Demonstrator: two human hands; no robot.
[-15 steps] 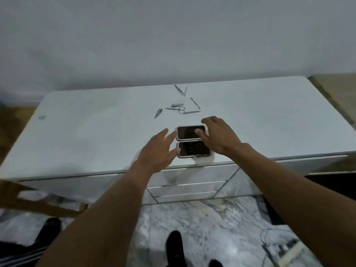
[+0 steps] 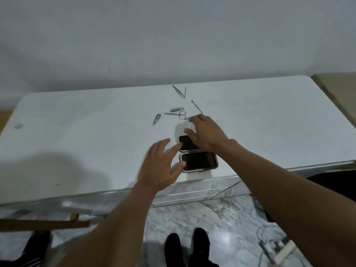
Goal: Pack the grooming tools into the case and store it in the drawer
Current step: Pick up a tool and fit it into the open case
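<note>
The case [image 2: 199, 161] lies open on the white cabinet top [image 2: 77, 135] near its front edge, two dark-lined halves side by side. My left hand [image 2: 160, 166] rests open against its left side, fingers spread. Over the far half hovers my right hand [image 2: 205, 133], fingers spread, its fingertips reaching a thin metal tool by the scissors [image 2: 178, 114]. Beyond lie a nail clipper [image 2: 176, 109], a second clipper [image 2: 157, 119], tweezers [image 2: 180, 91] and a thin pick [image 2: 196, 106].
Drawer fronts [image 2: 192, 191] show below the cabinet's front edge. A marble floor lies beneath, with cables and a power strip [image 2: 277, 249] at the lower right. A wooden bar [image 2: 44, 223] sticks out at the lower left. Dark shoes [image 2: 188, 247] stand below.
My right hand has moved away from the case's far half toward the scissors. My left hand has stayed at the case's left side.
</note>
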